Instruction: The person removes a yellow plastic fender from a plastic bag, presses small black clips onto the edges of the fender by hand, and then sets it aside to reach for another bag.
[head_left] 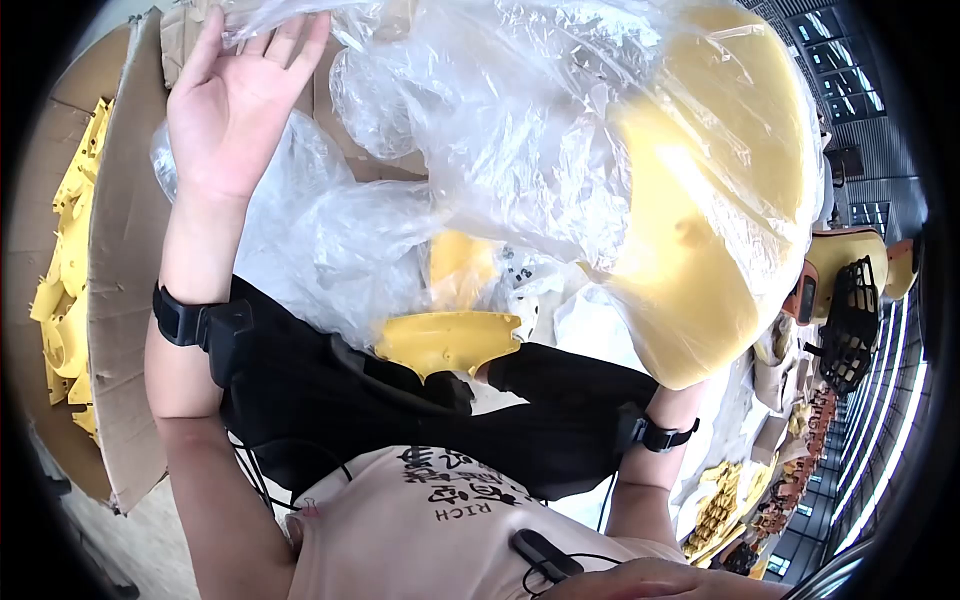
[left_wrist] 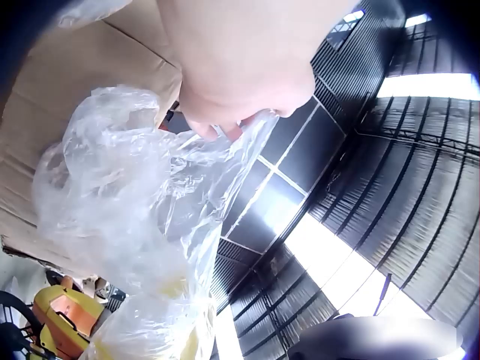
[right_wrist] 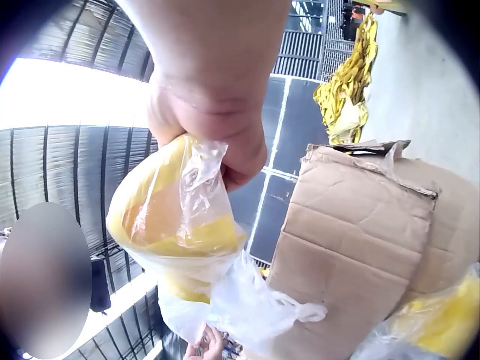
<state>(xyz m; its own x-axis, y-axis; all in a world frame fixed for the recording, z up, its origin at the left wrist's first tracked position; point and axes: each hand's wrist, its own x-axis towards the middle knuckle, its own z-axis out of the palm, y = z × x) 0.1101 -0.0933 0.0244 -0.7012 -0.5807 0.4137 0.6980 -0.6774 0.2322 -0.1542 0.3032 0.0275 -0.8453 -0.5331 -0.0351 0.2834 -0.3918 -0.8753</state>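
Observation:
A large yellow curved panel (head_left: 670, 190) in a clear plastic bag (head_left: 520, 130) is held up in front of me. My right hand (right_wrist: 217, 131) grips its lower end through the film; in the head view the panel hides that hand. My left hand (head_left: 235, 120) is raised, palm toward me, thumb and fingers spread. Film from the bag's other end lies across its fingertips, and in the left wrist view the plastic (left_wrist: 135, 187) hangs down from that hand (left_wrist: 240, 97). Below, a smaller yellow piece (head_left: 450, 340) lies between the legs.
A cardboard box (head_left: 125, 250) on the left holds several yellow parts (head_left: 68, 270). More crumpled plastic film (head_left: 310, 230) lies below the left hand. A pile of yellow parts (head_left: 725, 500) is on the floor to the right, near yellow and black equipment (head_left: 850, 310).

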